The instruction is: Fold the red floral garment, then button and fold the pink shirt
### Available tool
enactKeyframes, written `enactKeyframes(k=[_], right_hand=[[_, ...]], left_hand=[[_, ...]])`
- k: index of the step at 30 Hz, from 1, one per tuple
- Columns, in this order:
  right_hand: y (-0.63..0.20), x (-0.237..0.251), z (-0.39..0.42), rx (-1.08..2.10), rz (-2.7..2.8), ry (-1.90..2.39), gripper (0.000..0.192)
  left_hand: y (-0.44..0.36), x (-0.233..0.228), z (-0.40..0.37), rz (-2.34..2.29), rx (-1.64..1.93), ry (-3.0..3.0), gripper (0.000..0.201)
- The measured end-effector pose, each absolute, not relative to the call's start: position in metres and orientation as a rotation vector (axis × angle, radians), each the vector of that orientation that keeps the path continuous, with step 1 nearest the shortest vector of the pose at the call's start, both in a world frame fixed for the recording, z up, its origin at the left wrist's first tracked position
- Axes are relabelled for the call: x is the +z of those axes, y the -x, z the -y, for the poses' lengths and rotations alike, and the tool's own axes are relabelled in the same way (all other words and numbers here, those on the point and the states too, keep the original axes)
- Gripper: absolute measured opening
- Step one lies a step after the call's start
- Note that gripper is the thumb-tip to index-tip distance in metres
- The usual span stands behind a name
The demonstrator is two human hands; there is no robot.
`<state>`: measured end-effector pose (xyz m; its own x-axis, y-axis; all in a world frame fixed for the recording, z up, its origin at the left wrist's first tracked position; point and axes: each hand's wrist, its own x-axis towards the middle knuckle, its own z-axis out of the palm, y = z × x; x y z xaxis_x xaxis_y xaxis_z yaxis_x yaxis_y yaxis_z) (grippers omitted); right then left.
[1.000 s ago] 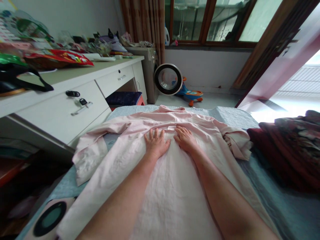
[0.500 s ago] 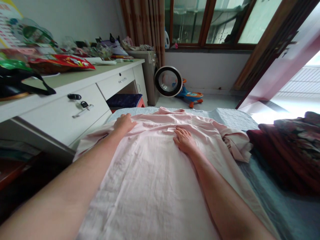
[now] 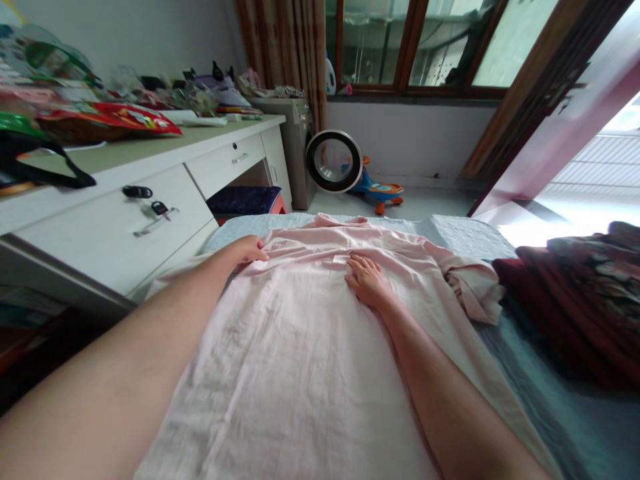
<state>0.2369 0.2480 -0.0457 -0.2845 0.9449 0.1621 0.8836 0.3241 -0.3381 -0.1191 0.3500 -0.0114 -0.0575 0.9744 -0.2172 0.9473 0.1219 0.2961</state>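
A pale pink shirt (image 3: 300,347) lies spread flat on the bed, collar at the far end. My left hand (image 3: 249,251) is at the shirt's left shoulder, fingers curled over the fabric edge there. My left forearm hides the left sleeve. My right hand (image 3: 369,280) rests flat on the shirt's upper middle, fingers spread and pointing toward the collar. The right sleeve (image 3: 473,287) lies bunched up at the right side.
The bed has a blue-grey cover (image 3: 540,393). Dark red patterned bedding (image 3: 575,300) is heaped at the right. A white desk with drawers (image 3: 150,200) stands close on the left, cluttered on top. A round fan (image 3: 334,161) and a toy car (image 3: 377,190) sit on the floor beyond.
My left hand left the shirt's middle, went to the left shoulder, and its fingers have since curled over the fabric edge. My right hand stayed pressed in place.
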Motion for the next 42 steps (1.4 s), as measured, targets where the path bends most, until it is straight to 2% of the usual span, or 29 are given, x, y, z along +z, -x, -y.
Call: enactKeyframes(k=[2,4,9,13,16,19,22,24,27,31,35,39,42], right_hand=[[-0.237,-0.045,-0.248,0.266,2.265,1.632,0.047],[-0.237,-0.045,-0.247,0.271,2.267,1.631,0.047],[-0.238,-0.045,-0.248,0.279,2.265,1.641,0.048],[-0.239,-0.045,-0.248,0.298,2.266,1.624,0.048],[-0.239,-0.045,-0.248,0.299,2.263,1.618,0.048],[-0.239,-0.045,-0.248,0.295,2.267,1.616,0.048],[-0.239,-0.045,-0.247,0.287,2.266,1.614,0.048],[-0.239,-0.045,-0.247,0.285,2.262,1.619,0.047],[-0.239,-0.045,-0.247,0.298,2.261,1.614,0.046],[-0.242,-0.048,-0.248,0.314,2.227,1.58,0.046],[-0.241,-0.043,-0.243,0.264,2.095,1.498,0.041],[-0.23,-0.029,-0.231,0.264,2.162,1.388,0.021],[-0.219,-0.022,-0.223,0.357,2.346,1.356,0.025]], left_hand=[[0.11,-0.007,-0.348,-2.023,-0.034,-2.008,0.026],[0.1,-0.004,-0.343,-2.089,-0.082,-2.185,0.02],[0.086,-0.01,-0.313,-2.227,0.14,-2.58,0.031],[0.09,-0.016,-0.3,-2.308,0.108,-2.521,0.032],[0.085,-0.01,-0.301,-2.392,0.213,-2.483,0.032],[0.068,-0.005,-0.299,-2.238,0.425,-2.594,0.035],[0.05,-0.016,-0.291,-1.8,0.423,-2.702,0.037],[0.045,-0.03,-0.286,-1.653,0.363,-2.677,0.037],[0.05,-0.046,-0.285,-1.712,0.362,-2.576,0.04],[0.065,-0.045,-0.295,-1.736,0.325,-2.384,0.062],[0.069,-0.033,-0.301,-1.705,0.53,-2.071,0.054],[0.066,-0.033,-0.302,-1.689,0.566,-2.023,0.047],[0.063,-0.041,-0.302,-1.725,0.529,-2.187,0.043]])
